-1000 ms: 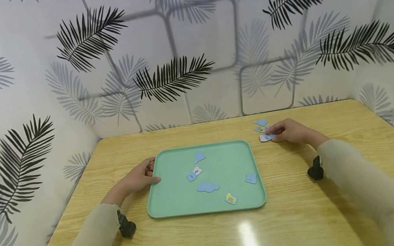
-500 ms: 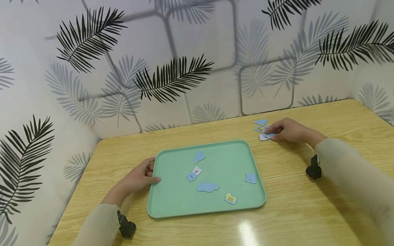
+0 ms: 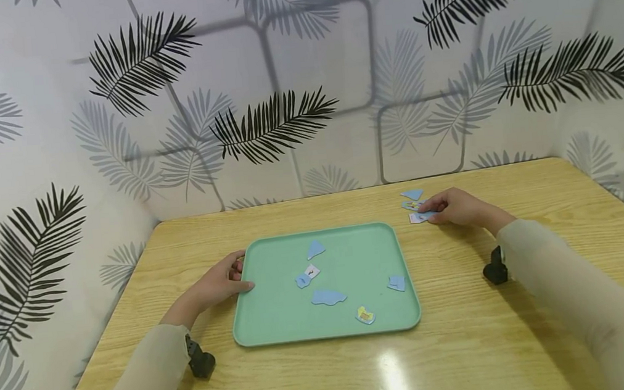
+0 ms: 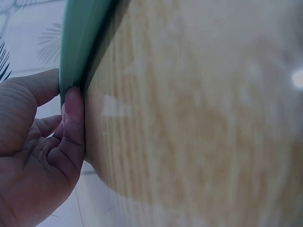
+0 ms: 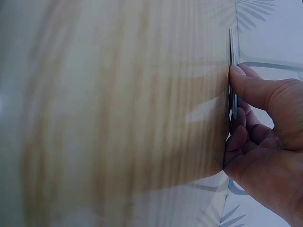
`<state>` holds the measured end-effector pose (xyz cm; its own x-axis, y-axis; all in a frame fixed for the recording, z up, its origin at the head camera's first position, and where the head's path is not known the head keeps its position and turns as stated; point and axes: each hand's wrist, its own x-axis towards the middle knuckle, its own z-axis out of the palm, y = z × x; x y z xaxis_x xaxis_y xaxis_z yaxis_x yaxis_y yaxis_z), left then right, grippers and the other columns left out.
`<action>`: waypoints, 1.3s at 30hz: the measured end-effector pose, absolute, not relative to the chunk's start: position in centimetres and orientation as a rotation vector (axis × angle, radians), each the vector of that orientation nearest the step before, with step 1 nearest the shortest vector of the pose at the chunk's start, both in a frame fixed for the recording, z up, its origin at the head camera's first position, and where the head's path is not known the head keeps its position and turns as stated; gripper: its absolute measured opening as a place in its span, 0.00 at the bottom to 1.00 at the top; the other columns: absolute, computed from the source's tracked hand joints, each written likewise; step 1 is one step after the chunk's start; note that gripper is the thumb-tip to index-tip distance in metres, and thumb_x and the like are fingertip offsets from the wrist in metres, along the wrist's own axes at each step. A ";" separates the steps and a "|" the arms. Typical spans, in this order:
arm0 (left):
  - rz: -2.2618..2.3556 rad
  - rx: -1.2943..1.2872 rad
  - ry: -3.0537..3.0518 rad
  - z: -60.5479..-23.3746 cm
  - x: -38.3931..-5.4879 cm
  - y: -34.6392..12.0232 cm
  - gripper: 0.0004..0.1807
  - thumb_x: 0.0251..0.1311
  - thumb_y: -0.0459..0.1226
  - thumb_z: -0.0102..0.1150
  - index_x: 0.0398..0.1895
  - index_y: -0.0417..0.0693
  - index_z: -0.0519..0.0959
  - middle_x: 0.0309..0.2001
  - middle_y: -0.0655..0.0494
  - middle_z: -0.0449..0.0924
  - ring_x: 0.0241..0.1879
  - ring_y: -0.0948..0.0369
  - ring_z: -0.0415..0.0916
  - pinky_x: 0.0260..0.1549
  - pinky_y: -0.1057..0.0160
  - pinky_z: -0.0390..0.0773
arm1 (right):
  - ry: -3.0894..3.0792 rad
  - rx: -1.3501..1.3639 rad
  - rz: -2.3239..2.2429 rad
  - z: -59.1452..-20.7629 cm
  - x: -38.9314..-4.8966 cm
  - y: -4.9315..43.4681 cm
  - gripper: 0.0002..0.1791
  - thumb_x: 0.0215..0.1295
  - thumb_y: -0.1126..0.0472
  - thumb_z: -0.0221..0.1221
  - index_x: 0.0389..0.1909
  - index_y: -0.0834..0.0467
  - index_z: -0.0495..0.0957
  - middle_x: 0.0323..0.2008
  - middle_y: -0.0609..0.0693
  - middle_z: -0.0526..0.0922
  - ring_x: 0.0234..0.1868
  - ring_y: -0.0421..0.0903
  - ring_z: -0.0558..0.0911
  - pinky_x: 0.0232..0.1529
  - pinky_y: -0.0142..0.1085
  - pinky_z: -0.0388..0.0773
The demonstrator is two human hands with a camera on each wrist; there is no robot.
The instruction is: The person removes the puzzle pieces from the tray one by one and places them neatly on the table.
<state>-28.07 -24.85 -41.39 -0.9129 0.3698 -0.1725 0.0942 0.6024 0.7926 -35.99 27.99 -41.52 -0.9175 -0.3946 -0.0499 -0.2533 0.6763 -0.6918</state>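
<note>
My left hand [image 3: 218,283] grips the left rim of a green tray [image 3: 279,328], with its thumb over the edge; the left wrist view shows the fingers against the tray's outer side [image 4: 78,42]. At the back right, my right hand [image 3: 456,210] pinches a flat blue-and-white puzzle piece [image 3: 419,217] at table level. In the right wrist view the thin piece [image 5: 234,106] appears edge-on between thumb and fingers. Close behind it lie a blue piece with a yellow mark [image 3: 410,205] and a blue triangular piece [image 3: 413,194]. The fingers partly cover the nearer pieces.
Inside the tray lie a blue triangular piece [image 3: 315,249], blue-and-white pieces [image 3: 308,276] touching or joined, a wavy blue piece [image 3: 329,297], a small blue piece [image 3: 396,283] and a yellow-printed piece [image 3: 364,315]. A patterned wall [image 3: 336,149] borders the wooden table [image 3: 306,381].
The view shifts very slightly. Both hands stay essentially in place, the left on the tray rim and the right at the puzzle pieces at the back right.
</note>
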 end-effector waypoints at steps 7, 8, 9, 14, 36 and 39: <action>1.194 0.359 2.527 -41.5 -28.2 -24.9 0.41 0.63 0.32 0.62 0.74 0.34 0.51 0.46 0.45 0.61 0.41 0.54 0.61 0.37 0.60 0.69 | 2.695 -0.530 -1.058 -41.5 -36.0 28.0 0.17 0.64 0.68 0.61 0.54 0.66 0.79 0.52 0.63 0.79 0.44 0.48 0.74 0.45 0.38 0.70; 1.191 0.356 2.528 -41.5 -28.2 -24.9 0.41 0.63 0.32 0.62 0.74 0.35 0.51 0.46 0.45 0.62 0.41 0.54 0.61 0.36 0.60 0.69 | 2.696 -0.534 -1.055 -41.5 -36.0 28.0 0.17 0.64 0.68 0.61 0.54 0.66 0.79 0.52 0.63 0.79 0.44 0.48 0.74 0.45 0.38 0.70; 1.186 0.359 2.528 -41.5 -28.1 -24.9 0.41 0.63 0.32 0.62 0.74 0.34 0.51 0.46 0.45 0.62 0.41 0.54 0.61 0.36 0.60 0.69 | 2.694 -0.539 -1.054 -41.4 -35.9 27.9 0.17 0.65 0.68 0.61 0.54 0.67 0.79 0.52 0.63 0.79 0.45 0.48 0.74 0.45 0.38 0.70; 1.179 0.367 2.534 -41.4 -28.0 -24.9 0.41 0.63 0.33 0.63 0.73 0.34 0.51 0.47 0.45 0.62 0.42 0.53 0.61 0.38 0.59 0.68 | 2.684 -0.539 -1.058 -41.2 -35.7 27.7 0.17 0.65 0.67 0.61 0.54 0.67 0.79 0.53 0.64 0.79 0.47 0.50 0.74 0.46 0.40 0.70; 1.168 0.351 2.545 -41.5 -28.0 -25.0 0.41 0.63 0.33 0.62 0.74 0.35 0.51 0.47 0.46 0.62 0.43 0.53 0.61 0.41 0.58 0.66 | 2.679 -0.542 -1.070 -41.2 -35.6 28.1 0.17 0.65 0.65 0.61 0.55 0.64 0.80 0.51 0.59 0.80 0.40 0.47 0.72 0.41 0.37 0.71; 1.176 0.356 2.538 -41.5 -28.1 -25.0 0.41 0.63 0.33 0.62 0.74 0.36 0.51 0.47 0.46 0.62 0.43 0.53 0.61 0.41 0.57 0.66 | 2.661 -0.509 -1.100 -41.1 -35.6 28.3 0.18 0.65 0.65 0.62 0.56 0.63 0.79 0.48 0.58 0.81 0.37 0.47 0.71 0.37 0.36 0.71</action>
